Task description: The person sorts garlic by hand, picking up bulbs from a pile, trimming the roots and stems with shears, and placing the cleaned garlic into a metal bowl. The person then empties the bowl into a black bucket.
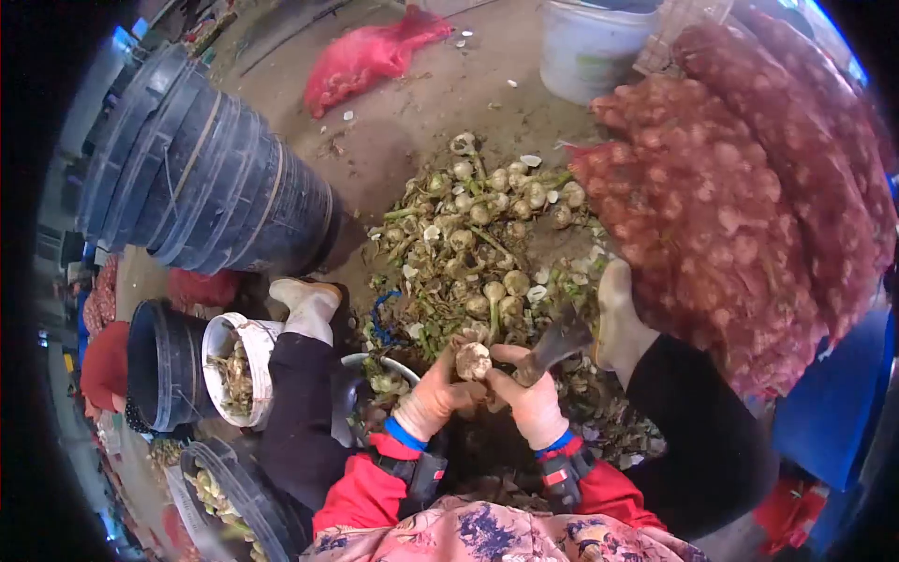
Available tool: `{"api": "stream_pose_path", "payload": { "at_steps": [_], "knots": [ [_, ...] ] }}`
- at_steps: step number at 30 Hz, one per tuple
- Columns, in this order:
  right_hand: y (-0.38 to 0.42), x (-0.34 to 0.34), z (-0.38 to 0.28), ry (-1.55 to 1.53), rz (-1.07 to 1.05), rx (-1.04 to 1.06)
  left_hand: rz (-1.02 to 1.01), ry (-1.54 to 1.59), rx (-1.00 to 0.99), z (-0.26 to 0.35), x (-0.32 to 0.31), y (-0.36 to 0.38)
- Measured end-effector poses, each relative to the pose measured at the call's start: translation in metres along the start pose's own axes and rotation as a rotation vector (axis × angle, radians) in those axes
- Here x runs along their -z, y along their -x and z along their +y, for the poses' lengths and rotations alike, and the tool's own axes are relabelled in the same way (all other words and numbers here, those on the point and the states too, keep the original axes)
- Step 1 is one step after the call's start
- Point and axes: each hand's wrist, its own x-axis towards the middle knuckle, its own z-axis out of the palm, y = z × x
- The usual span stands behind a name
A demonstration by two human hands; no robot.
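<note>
Between my two hands, in front of my body, is a pale garlic bulb (473, 362) with its cut face turned up. My left hand (434, 395) is closed around the bulb from the left side. My right hand (528, 401) grips a knife, whose broad dark blade (564, 341) sticks out up and to the right; its handle is hidden in the fingers. The right fingertips are close to the bulb, perhaps touching it. Just beyond lies a heap of garlic bulbs (478, 234) with stems, roots and dry leaves.
Large red mesh sacks (698, 187) of bulbs stand right, stacked dark buckets (215, 178) left. A white bucket (245, 323) holds trimmings beside my left leg. A pink mesh bag (370, 58) and a white tub (595, 51) are farther off. A blue panel (833, 403) stands at right.
</note>
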Motion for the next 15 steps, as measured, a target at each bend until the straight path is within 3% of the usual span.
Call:
{"api": "stream_pose_path", "payload": {
  "at_steps": [1,2,3,4,6,7,8,10,11,14,15],
  "knots": [
    [0.005,0.005,-0.006,0.0,-0.013,-0.136,0.007,0.138,0.114,0.01,-0.003,0.008],
    [0.011,0.008,-0.007,-0.005,-0.013,-0.125,0.013,0.275,0.228,0.017,-0.004,0.013],
    [0.016,0.012,-0.004,0.054,-0.032,-0.099,0.03,0.192,0.311,0.024,-0.002,0.016],
    [0.019,0.016,0.0,0.113,-0.052,-0.074,0.028,0.184,0.304,0.023,-0.002,0.023],
    [0.023,0.028,0.017,0.212,-0.074,-0.03,0.175,-0.293,0.066,0.015,0.0,0.033],
    [0.025,0.031,0.018,0.535,-0.074,0.218,0.204,-0.433,-0.008,0.027,-0.003,0.038],
    [0.028,0.033,0.019,0.857,-0.066,0.468,0.203,-0.437,-0.015,0.022,-0.002,0.041],
    [0.033,0.032,0.019,0.912,-0.135,0.376,0.197,-0.45,-0.095,0.01,0.0,0.048],
    [0.036,0.029,0.019,1.015,-0.19,0.385,0.099,-0.089,-0.04,0.01,-0.003,0.055],
    [0.042,0.02,0.013,1.137,-0.296,0.382,0.094,-0.255,-0.066,0.006,-0.006,0.057],
    [0.043,0.018,0.015,1.17,-0.314,0.369,0.13,0.019,-0.079,-0.004,-0.009,0.058]
  ]
}}
